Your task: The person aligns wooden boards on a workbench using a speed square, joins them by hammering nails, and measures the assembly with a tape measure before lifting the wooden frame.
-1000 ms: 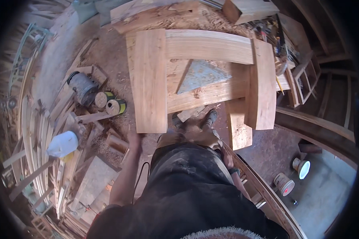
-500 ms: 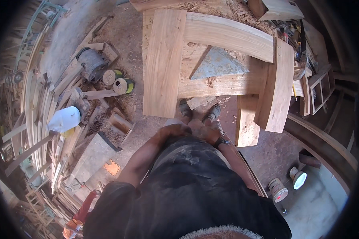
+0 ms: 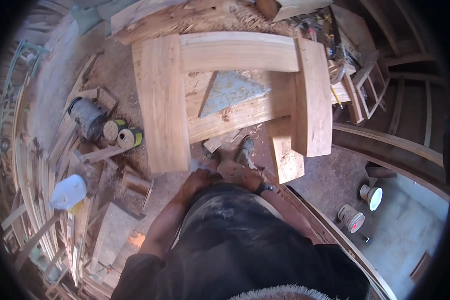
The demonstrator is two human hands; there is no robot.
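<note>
My left hand rests low at the front of my body, by the left thigh. Close to the right thigh is my right hand, with a dark band on its wrist. The fingers of both are too dim and hidden to read, and I cannot make out anything held. Ahead of them, on a workbench, a pale timber frame has a wide left board, a curved top rail and a right board. Inside the frame lies a grey triangular plate.
At left are a dusty cylindrical machine, two round tins, a white jug and stacked wood strips. A short board projects under the frame's right side. Two buckets stand at lower right. Tools clutter the bench's far right.
My view has turned, so the frame and bench appear shifted left and slightly rotated. Both hands stay low by my thighs.
</note>
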